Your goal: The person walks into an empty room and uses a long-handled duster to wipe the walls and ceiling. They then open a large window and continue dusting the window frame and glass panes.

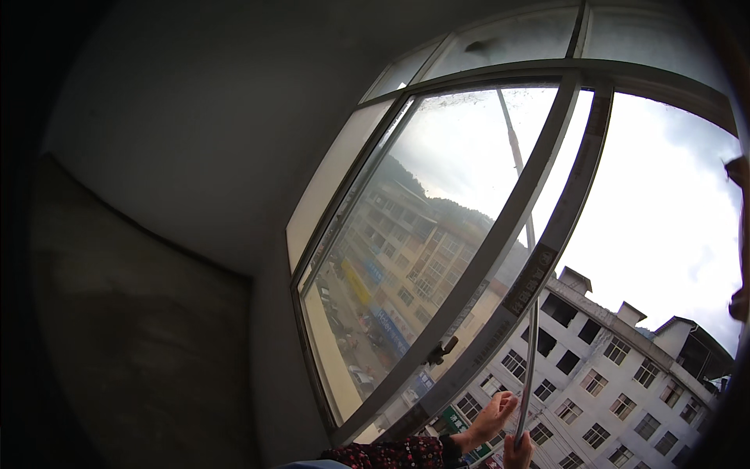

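Observation:
A slim silver metal pole (532,352) rises outside the window, passes behind the sliding sash frame and shows again through the glass, thinner towards its top. Low in the view, my right hand (518,451) is wrapped around the pole's lower part. My left hand (489,417), in a dark floral sleeve (404,452), is just above it with curled fingers close beside the pole; whether they touch it is unclear. The sliding window sash (495,252) has a metal frame and a dark latch (440,350) near its lower edge. Beyond the visible part, the pole's lower end is hidden.
A metal frame post (551,240) bearing printed stickers borders the opening at the right. Frosted upper panes (515,41) run overhead. A plain grey wall (176,140) fills the left. Outside stand a multi-storey building (615,363) and a street far below.

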`<state>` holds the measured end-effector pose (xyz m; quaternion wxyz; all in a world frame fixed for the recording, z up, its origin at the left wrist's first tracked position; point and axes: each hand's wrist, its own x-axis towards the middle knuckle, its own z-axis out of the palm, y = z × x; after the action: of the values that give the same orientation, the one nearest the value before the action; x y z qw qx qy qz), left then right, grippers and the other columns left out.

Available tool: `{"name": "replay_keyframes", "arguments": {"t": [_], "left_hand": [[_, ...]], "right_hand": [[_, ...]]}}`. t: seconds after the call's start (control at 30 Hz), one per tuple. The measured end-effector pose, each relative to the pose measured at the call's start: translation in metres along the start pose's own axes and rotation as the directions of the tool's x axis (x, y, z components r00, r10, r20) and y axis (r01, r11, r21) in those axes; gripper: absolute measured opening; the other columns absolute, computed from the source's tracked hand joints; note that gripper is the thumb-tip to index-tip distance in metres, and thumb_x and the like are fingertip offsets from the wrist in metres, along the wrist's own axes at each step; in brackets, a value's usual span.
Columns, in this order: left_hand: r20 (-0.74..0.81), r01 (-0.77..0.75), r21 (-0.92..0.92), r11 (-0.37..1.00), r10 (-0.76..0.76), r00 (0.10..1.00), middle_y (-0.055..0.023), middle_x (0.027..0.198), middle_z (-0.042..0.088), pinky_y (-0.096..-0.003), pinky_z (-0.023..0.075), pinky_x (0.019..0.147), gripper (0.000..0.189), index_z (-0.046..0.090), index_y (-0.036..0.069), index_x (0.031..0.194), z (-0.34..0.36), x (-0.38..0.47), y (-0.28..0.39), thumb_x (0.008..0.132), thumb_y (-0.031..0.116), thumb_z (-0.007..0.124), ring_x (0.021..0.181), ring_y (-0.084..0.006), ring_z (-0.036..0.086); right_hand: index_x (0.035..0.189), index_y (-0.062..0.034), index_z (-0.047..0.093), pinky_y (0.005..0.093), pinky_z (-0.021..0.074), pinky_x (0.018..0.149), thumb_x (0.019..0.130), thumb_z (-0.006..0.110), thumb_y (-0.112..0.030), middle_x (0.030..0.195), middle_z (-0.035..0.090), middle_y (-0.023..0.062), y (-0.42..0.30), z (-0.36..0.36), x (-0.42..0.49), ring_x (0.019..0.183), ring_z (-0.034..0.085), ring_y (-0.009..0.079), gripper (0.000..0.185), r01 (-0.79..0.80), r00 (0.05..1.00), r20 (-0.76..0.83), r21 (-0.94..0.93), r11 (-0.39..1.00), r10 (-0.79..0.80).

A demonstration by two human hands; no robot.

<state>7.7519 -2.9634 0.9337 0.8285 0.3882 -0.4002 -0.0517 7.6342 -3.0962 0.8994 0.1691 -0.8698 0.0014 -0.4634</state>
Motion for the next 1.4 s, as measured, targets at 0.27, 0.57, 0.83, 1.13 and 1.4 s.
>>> {"name": "replay_keyframes", "arguments": {"t": [0.27, 0.57, 0.83, 1.13, 1.4], "left_hand": [[0.31, 0.322, -0.373, 0.87, -0.21, 0.927, -0.0015, 0.099, 0.059, -0.0263, 0.0489, 0.083, 0.042, 0.049, 0.007, 0.121, 0.065, 0.04, 0.0, 0.098, 0.039, 0.064, 0.092, -0.0111, 0.062], [0.078, -0.05, -0.409, 0.911, 0.089, 0.993, -0.0004, 0.078, 0.051, -0.0242, 0.0461, 0.06, 0.021, 0.044, 0.01, 0.111, 0.037, 0.174, 0.105, 0.102, 0.024, 0.057, 0.066, -0.0096, 0.052], [0.237, -0.124, -0.025, 0.992, 0.127, 0.963, -0.0018, 0.08, 0.05, -0.0268, 0.0495, 0.058, 0.016, 0.039, 0.006, 0.108, 0.043, 0.123, 0.043, 0.105, 0.018, 0.051, 0.062, -0.0107, 0.054], [-0.168, -0.232, -0.304, 0.924, 0.187, 0.968, 0.0021, 0.063, 0.048, -0.026, 0.0395, 0.039, 0.026, 0.047, 0.008, 0.089, 0.024, 0.162, 0.076, 0.103, 0.028, 0.056, 0.044, -0.0085, 0.047], [-0.089, -0.165, -0.352, 0.921, 0.142, 0.986, 0.0018, 0.062, 0.047, -0.0262, 0.039, 0.04, 0.016, 0.044, 0.01, 0.097, 0.013, 0.168, 0.09, 0.104, 0.02, 0.053, 0.046, -0.0084, 0.046]], "right_hand": [[0.086, -0.0028, 0.052, 0.0483, 0.0422, 0.055, 0.093, 0.066, -0.024, 0.065, 0.055, 0.02, -0.001, -0.054, -0.009, 0.06, 0.054, 0.0405, 0.026, -0.022, 1.0, -0.027, -0.225, 0.974, 0.016], [0.089, 0.0004, 0.053, 0.0484, 0.0459, 0.058, 0.093, 0.067, -0.019, 0.07, 0.061, 0.0244, -0.103, -0.034, 0.163, 0.069, 0.062, 0.0457, 0.024, 0.204, 0.972, -0.109, -0.052, 0.978, -0.209], [0.088, -0.0017, 0.05, 0.0488, 0.0423, 0.056, 0.094, 0.064, -0.024, 0.066, 0.057, 0.0231, -0.039, -0.003, 0.094, 0.067, 0.059, 0.0468, 0.027, 0.016, 0.994, -0.111, 0.029, 0.999, -0.012], [0.09, -0.0004, 0.049, 0.0487, 0.0414, 0.053, 0.094, 0.062, -0.013, 0.067, 0.056, 0.0253, -0.083, 0.014, 0.138, 0.068, 0.057, 0.0498, 0.019, 0.249, 0.966, -0.105, 0.119, 0.961, -0.237], [0.087, -0.0007, 0.047, 0.0416, 0.0422, 0.052, 0.094, 0.064, -0.014, 0.067, 0.058, 0.0242, -0.092, 0.012, 0.152, 0.07, 0.057, 0.0503, 0.023, 0.139, 0.989, -0.062, 0.069, 0.988, -0.135]]}}
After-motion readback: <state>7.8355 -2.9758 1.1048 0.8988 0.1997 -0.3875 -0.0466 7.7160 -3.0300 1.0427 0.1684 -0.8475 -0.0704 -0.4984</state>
